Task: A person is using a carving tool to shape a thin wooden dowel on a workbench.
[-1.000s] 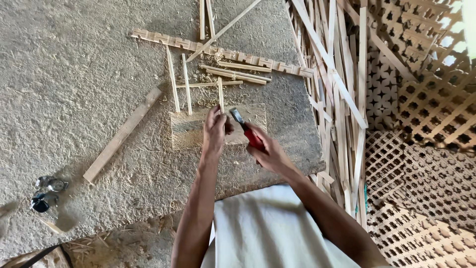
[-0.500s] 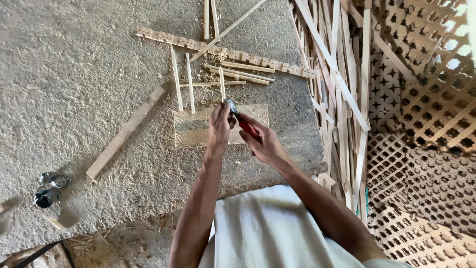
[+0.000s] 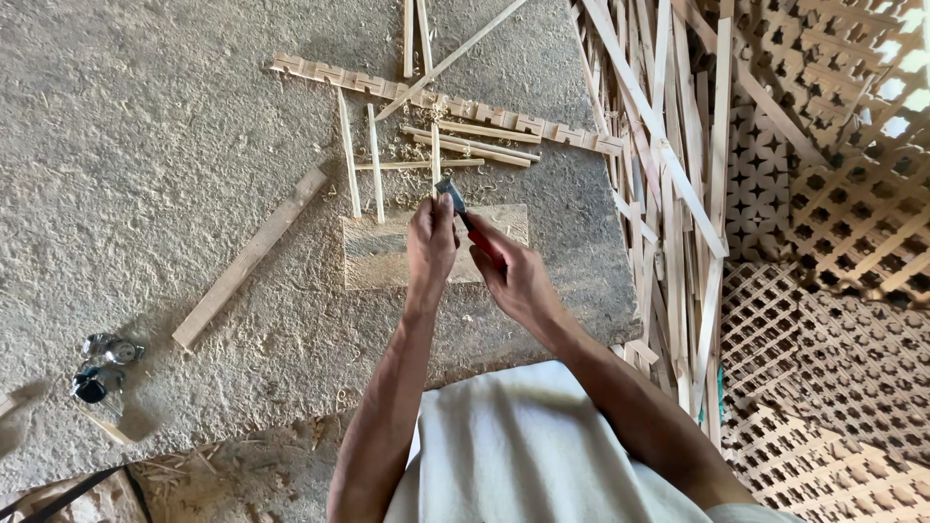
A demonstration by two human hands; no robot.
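Over a flat wooden block (image 3: 387, 254) on the sawdust-covered floor (image 3: 145, 145), both hands meet. Left hand (image 3: 431, 242) is curled shut around a thin upright wooden strip (image 3: 436, 160). Right hand (image 3: 513, 276) grips a red-handled chisel (image 3: 460, 208), its blade touching the strip just beyond the left fingers. Loose slats (image 3: 360, 160) lie just past the hands.
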